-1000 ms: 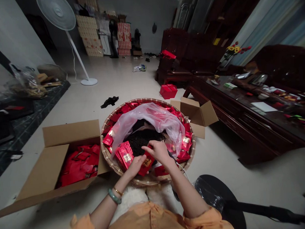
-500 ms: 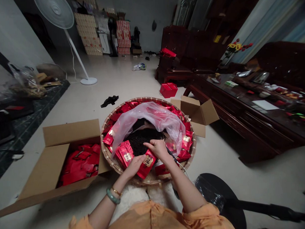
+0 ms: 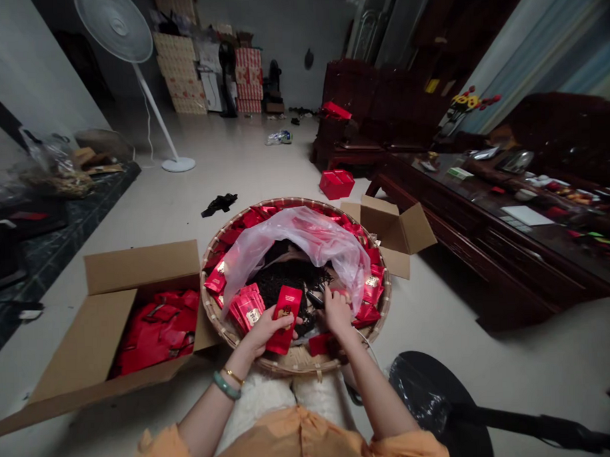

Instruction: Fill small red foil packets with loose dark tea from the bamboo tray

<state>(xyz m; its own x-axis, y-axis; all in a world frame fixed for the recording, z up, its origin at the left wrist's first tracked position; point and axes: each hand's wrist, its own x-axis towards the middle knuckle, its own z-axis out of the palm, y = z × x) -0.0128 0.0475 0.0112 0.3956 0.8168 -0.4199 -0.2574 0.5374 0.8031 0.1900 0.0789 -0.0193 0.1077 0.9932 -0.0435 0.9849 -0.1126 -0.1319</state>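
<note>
My left hand (image 3: 266, 330) is closed around a red packet (image 3: 288, 302), held upright over the front of the round woven basket (image 3: 310, 368). My right hand (image 3: 336, 311) is closed on a black, shiny tool (image 3: 315, 299) whose kind I cannot make out; it points left over the dark loose leaves (image 3: 267, 280), which look like tea. These lie in a clear plastic bag (image 3: 305, 225) spread open in the basket. A stack of red packets (image 3: 246, 305) rests left of my left hand. Another red packet (image 3: 319, 344) lies below my right hand.
An open carton (image 3: 108, 329) of red packets stands left of the basket. A smaller open carton (image 3: 398, 228) sits at its right, before a dark wooden table (image 3: 450, 243). A black round stand base (image 3: 435, 390) is at right front; a white fan (image 3: 177, 164) stands behind.
My right hand has left the packet, moved slightly right and taken hold of the black tool. My left hand has turned the red packet more upright.
</note>
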